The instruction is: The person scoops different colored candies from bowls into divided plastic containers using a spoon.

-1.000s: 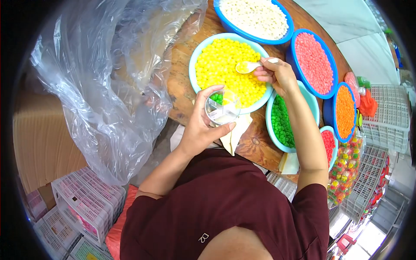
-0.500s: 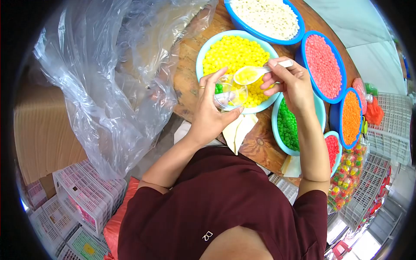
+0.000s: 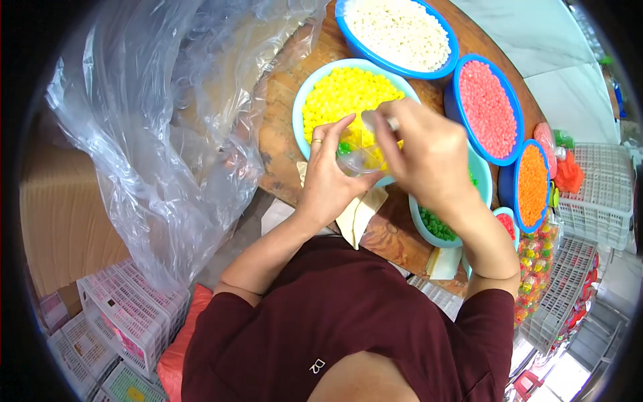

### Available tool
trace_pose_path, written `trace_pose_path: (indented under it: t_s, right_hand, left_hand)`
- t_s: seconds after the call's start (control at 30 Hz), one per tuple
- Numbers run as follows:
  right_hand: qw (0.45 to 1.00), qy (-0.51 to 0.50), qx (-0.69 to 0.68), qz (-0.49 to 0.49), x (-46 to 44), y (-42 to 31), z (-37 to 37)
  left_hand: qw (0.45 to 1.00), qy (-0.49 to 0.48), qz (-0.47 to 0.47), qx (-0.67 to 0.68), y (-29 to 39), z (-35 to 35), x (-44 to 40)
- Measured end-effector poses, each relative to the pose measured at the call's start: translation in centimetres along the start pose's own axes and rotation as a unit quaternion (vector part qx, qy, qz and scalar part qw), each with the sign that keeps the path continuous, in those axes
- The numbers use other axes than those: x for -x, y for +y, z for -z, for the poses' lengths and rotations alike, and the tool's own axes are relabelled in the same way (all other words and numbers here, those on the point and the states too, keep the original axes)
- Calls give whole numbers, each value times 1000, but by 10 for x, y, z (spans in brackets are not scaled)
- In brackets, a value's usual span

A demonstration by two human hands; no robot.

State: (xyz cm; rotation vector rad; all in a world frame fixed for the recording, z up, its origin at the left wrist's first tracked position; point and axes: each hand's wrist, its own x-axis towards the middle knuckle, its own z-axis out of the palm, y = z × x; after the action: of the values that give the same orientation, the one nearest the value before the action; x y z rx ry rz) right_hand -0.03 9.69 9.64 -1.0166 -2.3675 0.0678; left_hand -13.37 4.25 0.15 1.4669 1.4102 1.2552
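Note:
My left hand (image 3: 327,186) is closed around a clear plastic cup (image 3: 362,159) with dividers inside. Green candies (image 3: 344,148) sit in its left part, and some yellow shows through its upper side. Directly over the cup, my right hand (image 3: 429,151) grips a white spoon (image 3: 393,124), mostly hidden behind the fingers and blurred. Under both hands stands a light-blue bowl (image 3: 299,100) of yellow candies (image 3: 348,94). Partly covered by my right forearm is another light-blue bowl (image 3: 483,181), this one with green candies.
Blue basins of white (image 3: 398,33), pink (image 3: 487,110) and orange (image 3: 532,184) pieces line the wooden table's far and right sides. A small bowl of red pieces (image 3: 507,224) is partly hidden. Clear plastic sheeting (image 3: 147,134) hangs at left; a pale cloth (image 3: 358,218) lies at the near edge.
My right hand has moved down and left with the spoon, turning so its back now covers most of it. The spoon bowl held yellow candies earlier. The cup has shifted slightly.

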Motion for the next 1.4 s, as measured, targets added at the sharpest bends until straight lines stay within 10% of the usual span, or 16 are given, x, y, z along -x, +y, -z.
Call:
trace_pose_path:
  t_s: [0.1, 0.3, 0.4, 0.5, 0.8, 1.4]
  right_hand:
    - [986, 114, -54, -109, -26, 59, 0]
    - [889, 22, -172, -423, -66, 214, -46]
    - [761, 23, -365, -536, -76, 243, -86]
    - [653, 18, -512, -558, -85, 251, -116]
    - [572, 66, -597, -559, -75, 255, -111]
    - [748, -65, -504, -426, -19, 100, -9]
  left_hand:
    - [999, -25, 15, 36, -3, 4, -4]
    - [988, -74, 8, 138, -14, -2, -15]
    - [981, -81, 15, 176, -8, -4, -22]
    - [977, -84, 31, 195, -7, -4, -26]
    - [932, -83, 95, 341, -9, -7, -37]
    - [1000, 2, 4, 22, -11, -17, -45]
